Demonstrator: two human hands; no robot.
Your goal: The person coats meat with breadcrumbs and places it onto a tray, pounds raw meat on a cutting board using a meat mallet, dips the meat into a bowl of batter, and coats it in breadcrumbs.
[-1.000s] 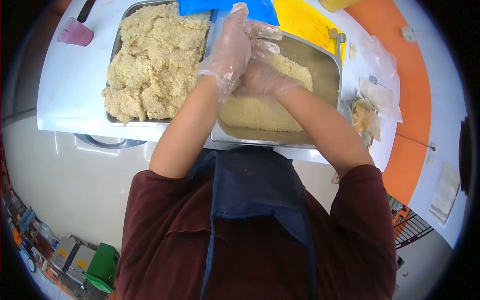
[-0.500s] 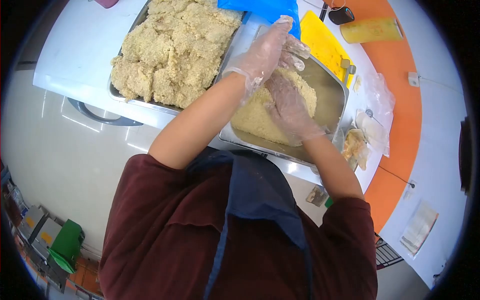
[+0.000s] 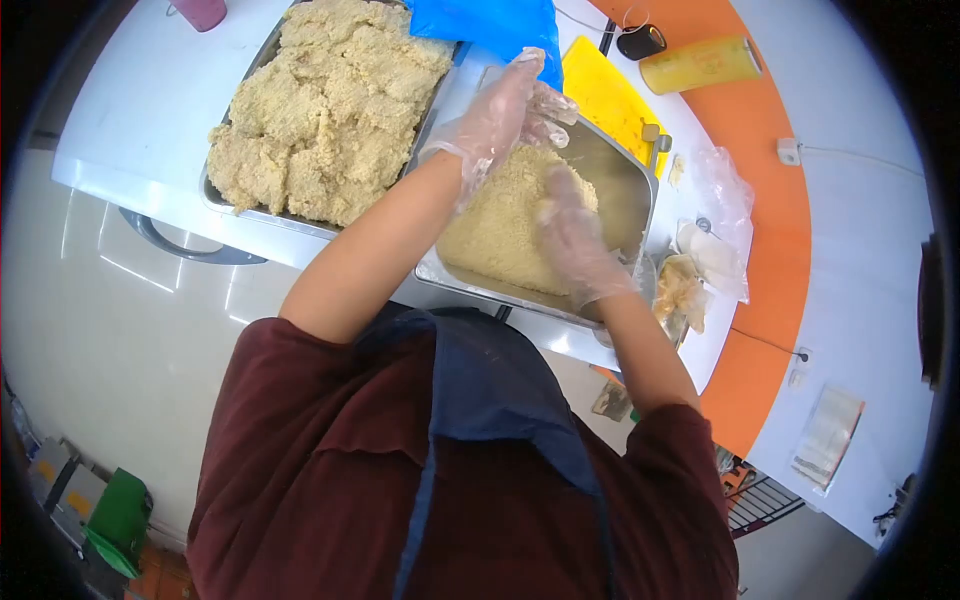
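Observation:
A deep metal pan (image 3: 632, 190) holds a heap of pale breadcrumbs (image 3: 490, 245). Over the pan's far side is my left hand (image 3: 512, 112) in a clear, crumb-dusted plastic glove, its fingers apart and nothing seen in them. My right hand (image 3: 578, 240), gloved the same way and slightly blurred, lies against the right side of the crumb heap with fingers stretched out. Whether anything is buried in the crumbs cannot be seen. Left of the pan, a metal tray (image 3: 215, 195) is piled with crumb-coated pieces (image 3: 325, 110).
Behind the pan lie a blue plastic bag (image 3: 490, 28) and a yellow board (image 3: 605, 95). A yellow roll (image 3: 700, 66) and a black round device (image 3: 641, 42) sit at the back right. Crumpled clear plastic (image 3: 722, 200) is on the right, and a pink cup (image 3: 202, 12) at the far left.
My right hand has drawn away from my left hand, uncovering crumbs between them. My left hand stays raised over the pan's far side. The whole view has shifted a little.

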